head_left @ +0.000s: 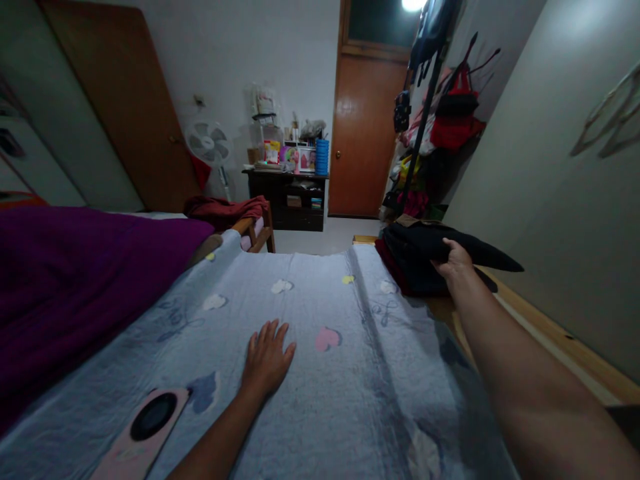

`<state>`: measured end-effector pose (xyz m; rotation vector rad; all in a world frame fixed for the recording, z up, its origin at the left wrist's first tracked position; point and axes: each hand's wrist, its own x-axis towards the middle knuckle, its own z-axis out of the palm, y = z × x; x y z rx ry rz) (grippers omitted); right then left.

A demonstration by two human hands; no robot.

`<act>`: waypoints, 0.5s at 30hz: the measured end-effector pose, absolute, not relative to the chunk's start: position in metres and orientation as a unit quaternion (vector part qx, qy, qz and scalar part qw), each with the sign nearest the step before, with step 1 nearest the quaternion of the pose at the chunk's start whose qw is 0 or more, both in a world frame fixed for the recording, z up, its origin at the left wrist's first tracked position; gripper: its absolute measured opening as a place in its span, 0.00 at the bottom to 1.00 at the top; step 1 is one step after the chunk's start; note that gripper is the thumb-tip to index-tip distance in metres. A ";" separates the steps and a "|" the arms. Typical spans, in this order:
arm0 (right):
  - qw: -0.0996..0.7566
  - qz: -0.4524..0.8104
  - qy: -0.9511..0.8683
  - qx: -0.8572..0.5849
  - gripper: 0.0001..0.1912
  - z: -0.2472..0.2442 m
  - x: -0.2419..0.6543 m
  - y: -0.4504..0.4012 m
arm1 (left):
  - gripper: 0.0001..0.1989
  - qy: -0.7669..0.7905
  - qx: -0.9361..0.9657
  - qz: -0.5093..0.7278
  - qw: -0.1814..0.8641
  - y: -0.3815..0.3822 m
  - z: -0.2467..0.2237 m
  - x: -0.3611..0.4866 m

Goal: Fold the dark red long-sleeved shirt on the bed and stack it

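My left hand (pixel 268 357) lies flat on the light blue bedsheet (pixel 320 393), fingers spread, with nothing in it. At the far right of the bed, my right hand (pixel 454 259) grips the edge of a dark folded garment (pixel 420 243). This garment rests on a stack of folded dark clothes (pixel 425 283), and its right end sticks out past the stack. A dark red piece (pixel 393 267) shows on the stack's left side. My right thumb lies on top of the cloth, while the other fingers are partly hidden. A pink phone (pixel 145 433) lies near my left forearm.
A purple blanket (pixel 90 280) covers the bed's left side. Beyond the bed stand a dark cabinet (pixel 300 217) with items on top, a white fan (pixel 209 143) and a wooden door (pixel 364 133). Bags (pixel 457 113) hang at the right, near a pale wall (pixel 545 187).
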<state>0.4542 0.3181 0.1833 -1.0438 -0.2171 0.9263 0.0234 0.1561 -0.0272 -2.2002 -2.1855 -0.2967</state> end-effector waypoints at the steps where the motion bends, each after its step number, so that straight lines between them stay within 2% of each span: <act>1: 0.776 0.417 -0.112 -0.460 0.09 0.190 0.452 0.318 | 0.27 -0.701 -0.706 -0.096 0.015 0.156 -0.027 0.023; 8: 0.810 0.426 -0.233 -0.328 0.07 0.239 0.401 0.301 | 0.27 -0.698 -0.708 -0.106 0.013 0.156 -0.028 0.022; 15: 0.721 0.544 -0.327 -0.278 0.10 0.241 0.315 0.257 | 0.26 -0.686 -0.708 -0.163 -0.019 0.156 -0.027 0.021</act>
